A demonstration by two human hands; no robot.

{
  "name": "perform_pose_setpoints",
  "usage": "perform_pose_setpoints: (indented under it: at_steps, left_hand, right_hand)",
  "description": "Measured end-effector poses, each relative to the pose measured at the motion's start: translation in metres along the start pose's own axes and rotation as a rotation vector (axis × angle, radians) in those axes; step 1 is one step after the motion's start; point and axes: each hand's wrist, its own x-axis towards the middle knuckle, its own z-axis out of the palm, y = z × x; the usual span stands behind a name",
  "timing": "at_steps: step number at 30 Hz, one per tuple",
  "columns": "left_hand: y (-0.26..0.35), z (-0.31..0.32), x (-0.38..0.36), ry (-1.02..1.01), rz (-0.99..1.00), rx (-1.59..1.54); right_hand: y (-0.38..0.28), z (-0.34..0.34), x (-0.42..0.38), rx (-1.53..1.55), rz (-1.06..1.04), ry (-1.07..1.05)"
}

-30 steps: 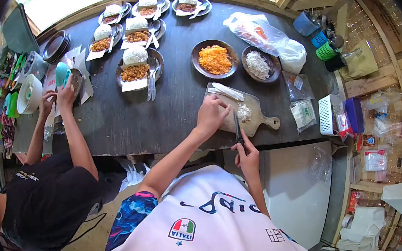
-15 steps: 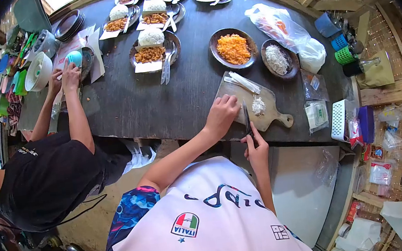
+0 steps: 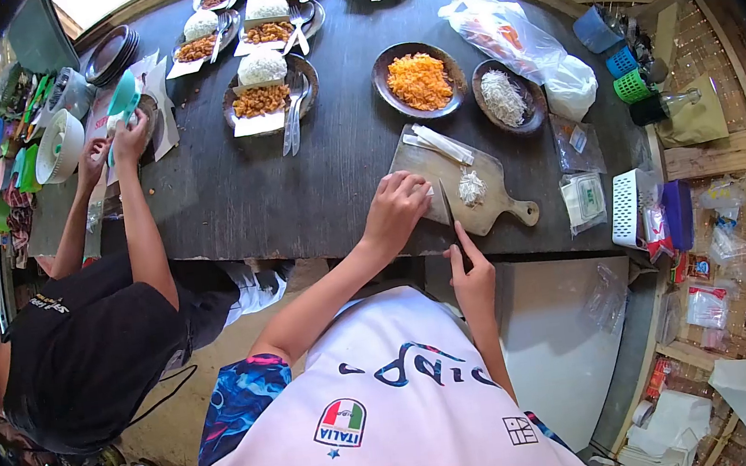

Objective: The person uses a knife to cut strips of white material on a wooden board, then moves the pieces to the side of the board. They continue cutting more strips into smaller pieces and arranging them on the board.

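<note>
My right hand [image 3: 472, 272] is closed around the handle of a knife [image 3: 446, 199], its dark blade pointing away from me over the wooden cutting board [image 3: 492, 184]. My left hand [image 3: 399, 210] is at the board's left edge, fingers bent together over a small white piece [image 3: 429, 192], mostly hidden, beside the blade. To the right of the knife lies a small heap of white shreds [image 3: 472, 188]. Long white sticks [image 3: 441, 143] rest at the board's far end. Beyond it are a bowl of orange shreds [image 3: 418, 82] and a smaller bowl of white shreds [image 3: 503, 98].
Several plates of rice and brown food [image 3: 261, 101] with cutlery stand along the table [image 3: 200, 170]. A plastic bag [image 3: 517, 46], packets [image 3: 584, 202] and a white basket [image 3: 631, 208] are to the right. At left, another person [image 3: 100, 338] holds a turquoise utensil [image 3: 125, 96].
My left hand has drawn slightly left, away from the knife, showing a white piece at its fingertips. The other person has raised and turned the turquoise utensil. The whole view has shifted a little.
</note>
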Motion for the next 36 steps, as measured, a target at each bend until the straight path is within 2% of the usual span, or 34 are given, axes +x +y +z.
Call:
perform_pose_setpoints:
  at_steps: [7, 10, 16, 22, 25, 31, 36]
  left_hand:
    - [-0.014, 0.0, 0.0, -0.115, 0.187, 0.09]
    - [-0.016, 0.001, 0.003, -0.177, 0.223, 0.138]
    - [-0.016, -0.006, 0.009, -0.211, 0.273, 0.19]
    - [-0.018, -0.008, 0.013, -0.254, 0.282, 0.14]
    - [-0.013, -0.007, 0.007, -0.202, 0.255, 0.143]
    - [-0.017, -0.004, 0.006, -0.175, 0.23, 0.064]
    - [-0.019, -0.004, 0.005, -0.182, 0.234, 0.042]
  right_hand:
    - [0.012, 0.009, -0.001, -0.134, -0.29, 0.074]
    - [-0.012, 0.004, -0.009, -0.24, -0.175, 0.036]
    - [-0.01, 0.005, -0.017, -0.264, -0.191, 0.034]
    - [-0.006, 0.014, -0.01, -0.442, -0.27, 0.084]
    - [-0.008, 0.025, -0.003, -0.502, -0.213, 0.12]
    - [0.001, 0.016, -0.025, -0.574, -0.239, 0.099]
    - [-0.014, 0.012, -0.022, -0.492, -0.194, 0.108]
